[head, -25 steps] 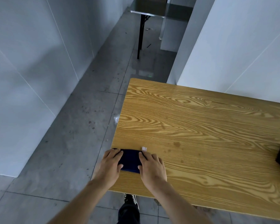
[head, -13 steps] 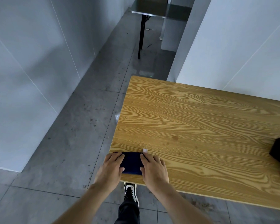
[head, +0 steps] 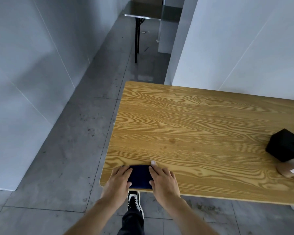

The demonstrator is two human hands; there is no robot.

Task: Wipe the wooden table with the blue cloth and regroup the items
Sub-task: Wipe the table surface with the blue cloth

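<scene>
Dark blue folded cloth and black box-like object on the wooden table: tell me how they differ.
The dark blue folded cloth lies flat at the near left corner, pressed by both hands; the black box-like object stands bulky at the right edge, untouched. Both rest on the wooden table.

Blue cloth ends under both hands, black box cut off right

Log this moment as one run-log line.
step: wiping | folded dark blue cloth: near left corner of wooden table | left hand, right hand: both pressing it flat
</scene>
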